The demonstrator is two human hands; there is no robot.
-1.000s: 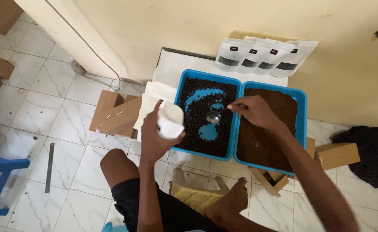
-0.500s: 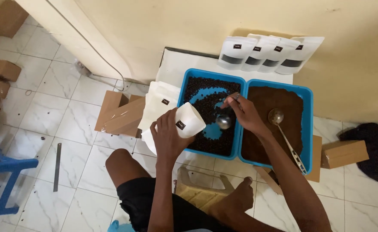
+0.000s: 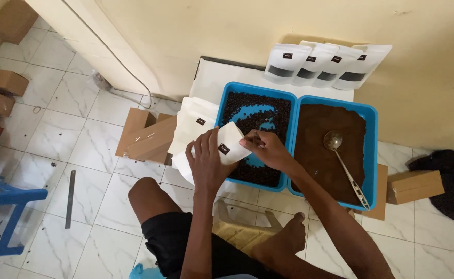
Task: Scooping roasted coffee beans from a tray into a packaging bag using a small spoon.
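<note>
Pouch (image 3: 230,145), white with a small dark label, sits pinched between both hands above the near left corner of the bean tray (image 3: 258,135). The left hand (image 3: 206,163) has its fingers (image 3: 204,144) wrapped round the pouch's lower end; the right hand (image 3: 265,147) grips the upper edge with its fingers closed narrow on it. I cannot tell whether the mouth is open. Its long axis runs slantwise, from the left hand up toward the tray's far right, with the gripped top end over the beans.

If the pouch tips or the grip slips, I'd judge that beans would scatter over the tray's near rim onto the floor (image 3: 72,113), where a few dark specks already lie.

Further out, a second blue tray (image 3: 371,150) touches the first on its right, holding brown grounds and a spoon (image 3: 343,163). Flat white bags (image 3: 196,126) lie left of the trays, and four filled pouches (image 3: 327,64) lean against the wall.
</note>
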